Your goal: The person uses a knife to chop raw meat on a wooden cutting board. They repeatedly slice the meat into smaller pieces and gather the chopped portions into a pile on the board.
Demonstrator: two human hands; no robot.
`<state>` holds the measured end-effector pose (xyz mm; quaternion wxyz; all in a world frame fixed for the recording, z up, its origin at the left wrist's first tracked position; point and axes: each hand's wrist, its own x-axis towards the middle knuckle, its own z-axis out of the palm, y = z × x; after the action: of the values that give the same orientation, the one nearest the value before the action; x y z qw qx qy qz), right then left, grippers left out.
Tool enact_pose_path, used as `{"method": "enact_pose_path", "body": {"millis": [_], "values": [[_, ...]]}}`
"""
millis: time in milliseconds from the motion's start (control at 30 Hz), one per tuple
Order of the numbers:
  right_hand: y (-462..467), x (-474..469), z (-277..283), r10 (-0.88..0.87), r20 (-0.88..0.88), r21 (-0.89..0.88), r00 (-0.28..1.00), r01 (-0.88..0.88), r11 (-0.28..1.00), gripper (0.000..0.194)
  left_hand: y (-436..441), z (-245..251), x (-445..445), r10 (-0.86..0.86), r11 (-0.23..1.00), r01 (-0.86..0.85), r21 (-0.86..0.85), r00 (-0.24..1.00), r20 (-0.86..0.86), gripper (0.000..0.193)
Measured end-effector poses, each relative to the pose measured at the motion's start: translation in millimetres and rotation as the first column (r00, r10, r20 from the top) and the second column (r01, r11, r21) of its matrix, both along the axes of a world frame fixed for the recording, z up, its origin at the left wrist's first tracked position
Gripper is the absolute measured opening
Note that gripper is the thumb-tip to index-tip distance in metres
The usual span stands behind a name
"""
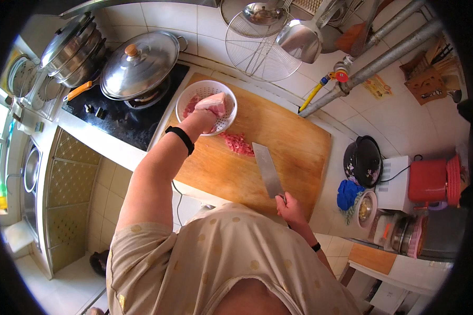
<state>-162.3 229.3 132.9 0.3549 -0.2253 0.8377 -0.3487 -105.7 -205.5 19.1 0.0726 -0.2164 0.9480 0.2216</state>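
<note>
My left hand (pixel 205 117) reaches into a white plastic colander (pixel 232 98) and grips a thick piece of raw meat (pixel 213 103) with a pale layer of fat. Its fingers are mostly hidden by the meat. Another piece of raw meat (pixel 190 106) lies inside the colander. The colander stands at the far left corner of a large wooden cutting board (pixel 287 130). Just in front of it is a small heap of chopped red meat (pixel 238 144). My right hand (pixel 291 208) holds a Chinese cleaver (pixel 267 169) by the handle, its broad blade pointing away from me beside the heap.
Left of the board, a lidded wok (pixel 140 67) sits on a black gas hob (pixel 122 122), with a stacked steamer pot (pixel 71 55) behind. A wire strainer (pixel 260 47) and a spatula (pixel 301 39) hang above. A gas pipe (pixel 378 67) crosses the right wall near a black oval pan (pixel 362 161).
</note>
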Motion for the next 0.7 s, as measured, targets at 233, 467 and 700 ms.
{"method": "enact_pose_path", "body": {"millis": [233, 467, 700], "values": [[11, 4, -9, 0.026, -0.026, -0.030, 0.999, -0.027, 0.999, 0.022, 12, 37, 5, -0.050, 0.984, 0.077, -0.159, 0.985, 0.164, 0.038], [15, 5, -12, 0.013, -0.024, -0.035, 1.000, -0.013, 0.999, 0.023, 4, 69, 3, -0.045, 0.996, 0.071, -0.053, 0.921, 0.386, 0.036], [14, 3, -10, 0.043, -0.040, -0.059, 0.998, -0.045, 0.997, 0.023, 16, 88, 54, 0.032, 0.934, 0.053, 0.354, 0.973, -0.228, 0.028]]}}
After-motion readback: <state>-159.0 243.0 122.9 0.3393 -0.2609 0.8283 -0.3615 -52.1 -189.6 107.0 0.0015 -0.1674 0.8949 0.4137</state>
